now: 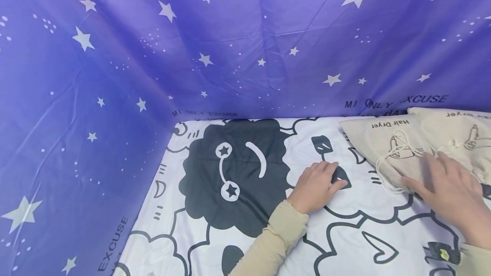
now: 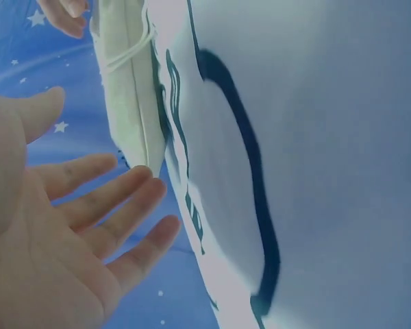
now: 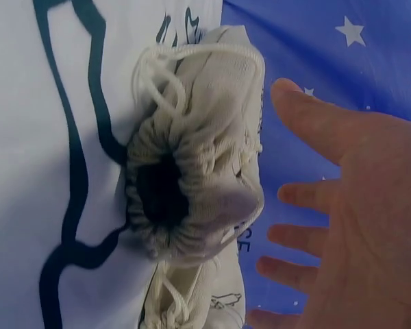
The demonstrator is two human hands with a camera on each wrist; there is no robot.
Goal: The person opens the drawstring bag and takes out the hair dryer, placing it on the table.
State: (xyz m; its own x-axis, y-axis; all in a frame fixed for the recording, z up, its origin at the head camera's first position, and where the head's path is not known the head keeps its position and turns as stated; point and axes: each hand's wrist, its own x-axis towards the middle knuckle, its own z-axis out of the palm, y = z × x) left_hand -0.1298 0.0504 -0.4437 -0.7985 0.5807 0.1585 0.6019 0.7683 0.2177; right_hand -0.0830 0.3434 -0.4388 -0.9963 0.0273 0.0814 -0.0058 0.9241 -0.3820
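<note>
A beige drawstring bag (image 1: 362, 133) printed "Hair Dryer" lies at the right of the sheet, its white cord (image 1: 379, 169) looped over the front. My right hand (image 1: 452, 186) is over the bag's near right side with fingers spread. In the right wrist view, the gathered mouth of a bag (image 3: 212, 157) faces the camera, dark inside, and the right hand (image 3: 370, 205) shows straight fingers beside it. My left hand (image 1: 316, 184) hovers left of the bag, holding nothing, fingers extended. The left wrist view has its palm (image 2: 55, 260) near the bag's edge (image 2: 130, 89).
A second "Hair Dryer" bag (image 1: 433, 118) overlaps the first at the right edge of the head view. The white sheet (image 1: 299, 259) carries black cartoon prints. Purple star-patterned cloth (image 1: 230, 24) rises behind and along the left.
</note>
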